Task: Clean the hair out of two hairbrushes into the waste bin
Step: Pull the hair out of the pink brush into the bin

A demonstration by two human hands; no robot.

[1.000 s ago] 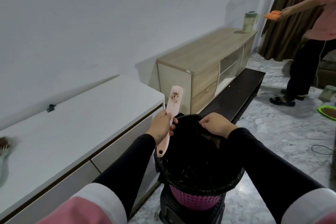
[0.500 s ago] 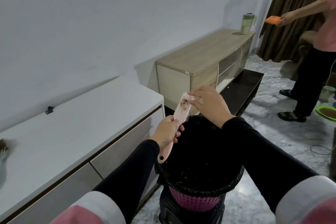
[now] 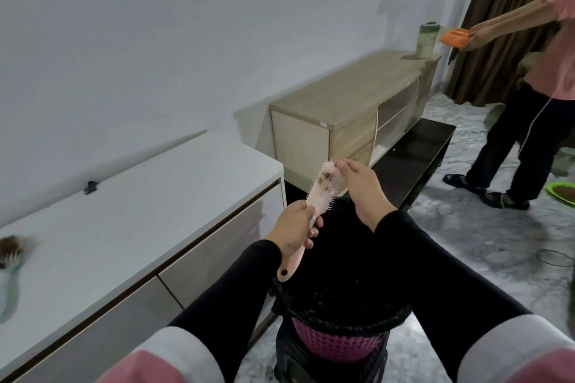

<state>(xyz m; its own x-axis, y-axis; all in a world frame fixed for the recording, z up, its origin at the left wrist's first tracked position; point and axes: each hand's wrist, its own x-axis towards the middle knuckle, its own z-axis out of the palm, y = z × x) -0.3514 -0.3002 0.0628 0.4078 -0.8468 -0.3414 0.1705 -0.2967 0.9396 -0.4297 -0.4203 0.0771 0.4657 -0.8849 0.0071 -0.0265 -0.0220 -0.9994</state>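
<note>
**Pink brush held over the lined bin**

White and long, the low desk point(image 3: 130, 227) runs along the wall on your left, with a pale wooden cabinet point(image 3: 351, 109) beyond it and a dark low bench point(image 3: 413, 162) in front of that cabinet. Straight below your arms stands the round pink plastic waste bin point(image 3: 336, 342), lined with a black bag point(image 3: 342, 274) that folds over its rim.

Your left hand point(image 3: 292, 230) has its grip wrapped round the handle of the pink plastic hairbrush point(image 3: 320, 193), which tilts up and away from you, just above the far-left edge of the bin. Brown hair clumps point(image 3: 326, 179) sit among the bristles near the head's far end. Your right hand point(image 3: 361, 186) reaches across to the tip of the brush head, fingertips touching it there; whether that grip is pinching hair or only resting on the bristles, you cannot tell from here.

At the far left end of the desk lies a second brush point(image 3: 11, 255), blurred, with brown hair in it.
</note>
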